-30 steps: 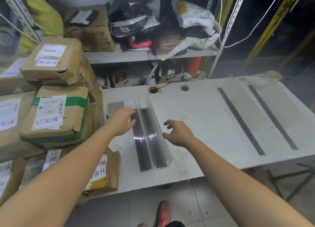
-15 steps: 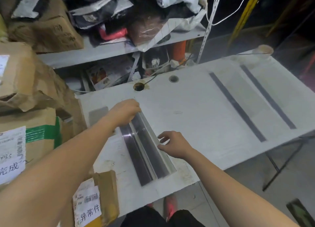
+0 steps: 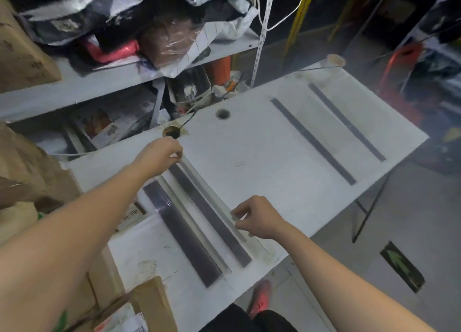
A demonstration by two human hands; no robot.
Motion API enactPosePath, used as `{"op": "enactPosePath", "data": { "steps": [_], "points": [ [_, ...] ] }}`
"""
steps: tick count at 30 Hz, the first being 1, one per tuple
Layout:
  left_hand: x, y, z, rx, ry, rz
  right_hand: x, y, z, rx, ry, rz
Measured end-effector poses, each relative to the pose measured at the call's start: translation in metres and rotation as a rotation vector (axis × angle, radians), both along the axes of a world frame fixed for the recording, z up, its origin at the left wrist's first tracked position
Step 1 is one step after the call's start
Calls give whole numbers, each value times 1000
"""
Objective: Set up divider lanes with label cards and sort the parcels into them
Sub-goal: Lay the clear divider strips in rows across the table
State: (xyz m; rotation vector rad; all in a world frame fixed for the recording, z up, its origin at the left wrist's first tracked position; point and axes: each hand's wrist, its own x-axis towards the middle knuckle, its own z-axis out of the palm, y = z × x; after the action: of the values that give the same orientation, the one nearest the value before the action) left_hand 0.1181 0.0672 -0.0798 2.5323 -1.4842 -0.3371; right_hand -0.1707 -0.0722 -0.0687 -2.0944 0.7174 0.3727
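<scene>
Two clear L-shaped dividers with dark base strips lie side by side on the white table [image 3: 274, 162]. My left hand [image 3: 159, 154] pinches the far end of the right divider [image 3: 212, 214], and my right hand [image 3: 257, 218] pinches its clear upright wall near the front end. The left divider [image 3: 182, 232] lies flat beside it, untouched. Two more dividers [image 3: 314, 142] [image 3: 346, 124] rest on the right half of the table. Brown cardboard parcels [image 3: 27, 172] are stacked at the left, one [image 3: 147, 304] at the front edge.
A grey shelf [image 3: 82, 82] behind the table holds bags and boxes. Two cable holes [image 3: 222, 113] pierce the table's back, one with a cord. A label card [image 3: 131, 215] lies under my left forearm. Floor and a table leg [image 3: 369, 207] are at the right.
The view has swung down and left. My left hand slid to the right divider's far end and both hands closed on it; it now lies apart from the left divider.
</scene>
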Motion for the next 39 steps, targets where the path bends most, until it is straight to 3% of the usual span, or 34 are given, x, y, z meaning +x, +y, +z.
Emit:
{"op": "enactPosePath", "data": {
  "steps": [14, 25, 39],
  "points": [
    [-40, -127, 34, -123, -78, -10, -76, -98, 28, -137, -115, -12],
    [-80, -232, 54, -49, -138, -66, -140, -190, 30, -197, -134, -9],
    [-29, -299, 20, -94, 3, -11, -94, -230, 8, -266, -72, -52]
  ]
}}
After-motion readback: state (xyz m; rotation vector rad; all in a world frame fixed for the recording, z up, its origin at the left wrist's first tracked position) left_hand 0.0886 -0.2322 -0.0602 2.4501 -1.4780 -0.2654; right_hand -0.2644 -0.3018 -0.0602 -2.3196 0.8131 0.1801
